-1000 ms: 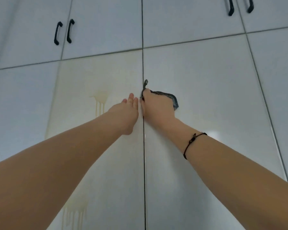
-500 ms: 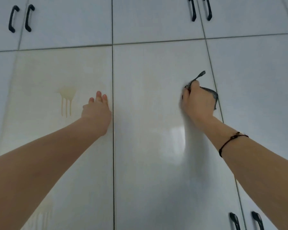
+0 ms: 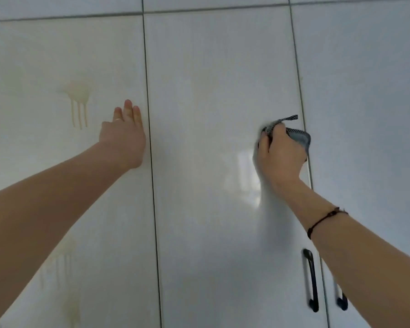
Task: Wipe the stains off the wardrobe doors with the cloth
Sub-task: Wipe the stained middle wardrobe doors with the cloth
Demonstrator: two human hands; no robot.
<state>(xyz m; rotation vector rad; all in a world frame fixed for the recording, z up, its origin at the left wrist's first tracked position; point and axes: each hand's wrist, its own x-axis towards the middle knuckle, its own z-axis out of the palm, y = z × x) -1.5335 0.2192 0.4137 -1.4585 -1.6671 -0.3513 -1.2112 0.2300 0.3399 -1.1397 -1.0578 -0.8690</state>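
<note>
The right hand (image 3: 279,152) has its fingers curled round a bunched grey cloth (image 3: 300,136) and presses it against the middle door (image 3: 211,67), close to that door's right edge. A patterned corner of the cloth sticks up above the knuckles. The left hand (image 3: 123,138) lies flat on the left door (image 3: 45,55) with its fingers straight and close together, holding nothing, just beside the dark gap between the two doors (a thin ring (image 3: 118,119) shows on one finger). Up and to the left of that hand sits a yellowish stain (image 3: 77,93) with three drips running down from it, and fainter yellowish runs (image 3: 64,259) show lower on the same door, beside the left forearm. The middle door is glossy, with a pale patch of glare left of the right wrist. A dark cord bracelet (image 3: 324,220) circles the right forearm. Low down, a black handle (image 3: 311,280) sits near the middle door's right edge, and a second handle (image 3: 342,301), partly hidden by the right forearm, is on the right door (image 3: 369,91).
</note>
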